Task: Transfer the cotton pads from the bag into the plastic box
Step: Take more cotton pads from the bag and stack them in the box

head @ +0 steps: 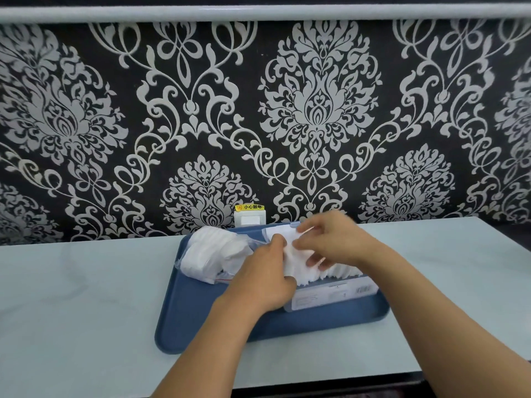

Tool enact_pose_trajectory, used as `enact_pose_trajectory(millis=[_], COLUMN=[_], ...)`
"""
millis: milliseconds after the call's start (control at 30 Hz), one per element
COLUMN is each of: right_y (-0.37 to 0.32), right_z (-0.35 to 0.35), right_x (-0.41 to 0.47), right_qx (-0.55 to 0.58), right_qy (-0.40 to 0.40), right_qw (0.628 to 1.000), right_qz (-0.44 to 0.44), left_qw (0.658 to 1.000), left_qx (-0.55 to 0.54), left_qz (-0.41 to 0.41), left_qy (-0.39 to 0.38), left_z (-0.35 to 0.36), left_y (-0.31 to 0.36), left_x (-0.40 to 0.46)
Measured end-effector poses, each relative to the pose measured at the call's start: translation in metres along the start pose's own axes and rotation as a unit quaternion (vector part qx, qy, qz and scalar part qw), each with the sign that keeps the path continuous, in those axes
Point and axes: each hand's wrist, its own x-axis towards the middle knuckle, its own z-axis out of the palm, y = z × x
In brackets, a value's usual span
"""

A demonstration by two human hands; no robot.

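A clear plastic bag (214, 254) full of white cotton pads lies at the back left of a blue tray (201, 311). To its right stands a clear plastic box (333, 294) with a label on its front; a row of white cotton pads (324, 274) stands on edge inside it. My left hand (265, 275) grips the left end of that row at the box's left side. My right hand (330, 239) is over the box, its fingers curled on the pads from above. The box's back part is hidden behind my hands.
The tray sits on a pale blue-grey table (86, 297). A white wall socket (249, 218) with a yellow warning sticker is just behind the tray. Black and silver patterned wallpaper covers the wall behind. The table's front edge (330, 382) runs near my forearms.
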Motion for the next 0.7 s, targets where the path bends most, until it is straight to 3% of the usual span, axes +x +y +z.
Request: enact_pose_trajectory(millis=[67,167,233,500,700], right_y=[0.007,0.02,0.028,0.034,0.037], right_z=[-0.006,0.006,0.018,0.014,0.013], right_x=[-0.007,-0.012,-0.007,0.002,0.001], right_qx=[-0.007,-0.117,-0.187,-0.214,-0.2], right_qy=[0.053,-0.105,-0.147,-0.145,-0.144], right_qw=[0.998,0.987,0.97,0.966,0.968], right_qz=[-0.031,-0.028,-0.048,-0.011,-0.04], left_qw=[1.0,0.999,0.998,0.997,0.992], left_qx=[0.018,0.035,0.045,0.08,0.124], left_qz=[0.005,0.018,0.025,0.008,0.0], left_qy=[-0.009,-0.016,-0.021,0.01,0.021], left_z=[0.0,-0.001,0.0,-0.004,-0.007], left_y=[0.003,0.005,0.007,0.002,0.009], left_x=[0.0,0.0,0.0,-0.001,0.002])
